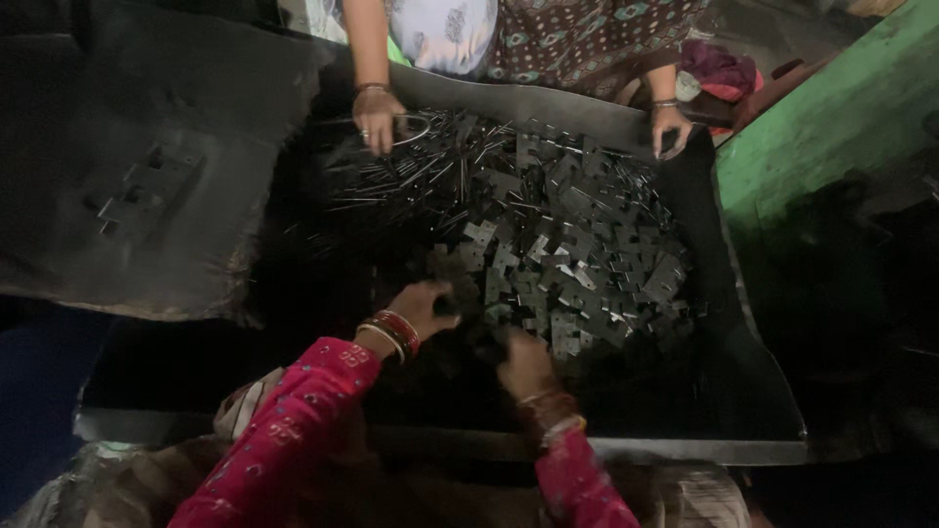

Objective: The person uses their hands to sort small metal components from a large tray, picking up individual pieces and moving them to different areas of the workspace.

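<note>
A heap of small flat grey metal plates [577,254] fills a dark shallow tray [743,391]. My left hand [423,306], in a pink sleeve with red and gold bangles, rests at the heap's near-left edge with fingers curled over a plate. My right hand [525,362] lies at the heap's near edge, fingers bent down into the plates; what it grips is hidden in shadow. Thin metal rods [411,181] lie in the tray's far-left part.
Another person sits across the tray; one hand [378,117] holds a wire loop over the rods, the other hand [670,127] rests on the far rim. A dark sheet [147,176] with a few plates lies left. A green wall [831,117] stands right.
</note>
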